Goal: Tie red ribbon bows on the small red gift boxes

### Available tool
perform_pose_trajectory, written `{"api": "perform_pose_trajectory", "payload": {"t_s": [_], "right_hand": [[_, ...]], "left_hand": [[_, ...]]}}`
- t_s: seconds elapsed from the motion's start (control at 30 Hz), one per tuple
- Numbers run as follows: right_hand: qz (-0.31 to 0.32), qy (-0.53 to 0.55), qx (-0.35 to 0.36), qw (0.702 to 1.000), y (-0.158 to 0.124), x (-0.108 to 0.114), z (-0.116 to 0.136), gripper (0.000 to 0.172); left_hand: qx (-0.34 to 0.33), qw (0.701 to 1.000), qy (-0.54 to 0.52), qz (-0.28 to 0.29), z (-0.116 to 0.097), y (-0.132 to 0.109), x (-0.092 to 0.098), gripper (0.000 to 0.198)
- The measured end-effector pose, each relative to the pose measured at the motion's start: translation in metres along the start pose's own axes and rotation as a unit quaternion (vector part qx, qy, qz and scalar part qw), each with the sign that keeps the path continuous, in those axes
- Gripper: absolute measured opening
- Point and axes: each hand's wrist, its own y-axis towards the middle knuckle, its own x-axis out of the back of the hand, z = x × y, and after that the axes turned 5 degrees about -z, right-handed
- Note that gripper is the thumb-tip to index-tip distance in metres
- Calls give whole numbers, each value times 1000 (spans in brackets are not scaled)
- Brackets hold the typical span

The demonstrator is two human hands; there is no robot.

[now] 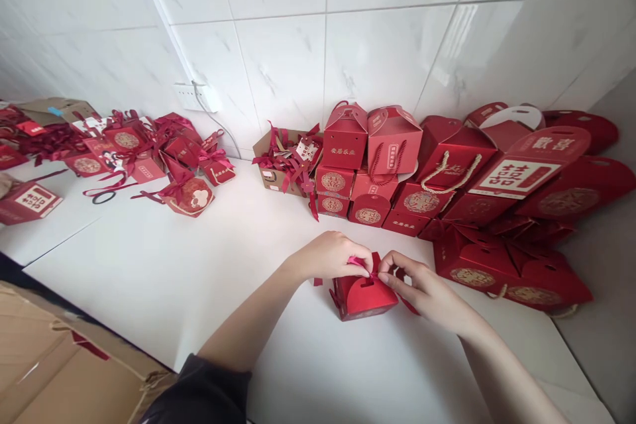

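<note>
The left hand (345,257) is pinching a dark pink ribbon (356,261) between its thumb and bent forefinger, above the top of a small red box (370,301). The right hand (422,283) is also pinching the ribbon, with the tips of thumb and forefinger, just beside the left one. The small red box is standing on the white table (209,271), between the two hands and a little lower than them. Behind the hands, a stack of red boxes (420,202) is standing in front of the tiled wall (283,59). Just left of this stack, an open brown carton (275,185) is holding red ribbons (294,177). Farther left, a heap of red boxes with ribbons (126,139) is lying on the table.
</note>
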Motion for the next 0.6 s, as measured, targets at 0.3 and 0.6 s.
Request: {"api": "perform_pose_trajectory", "payload": {"t_s": [0.3, 0.6], "right_hand": [[17, 80, 22, 996, 7, -6, -6, 12], [-29, 23, 12, 999, 10, 3, -8, 11]], "left_hand": [[-8, 1000, -24, -2, 0, 0, 1, 10], [38, 998, -39, 27, 4, 10, 1, 14]]}}
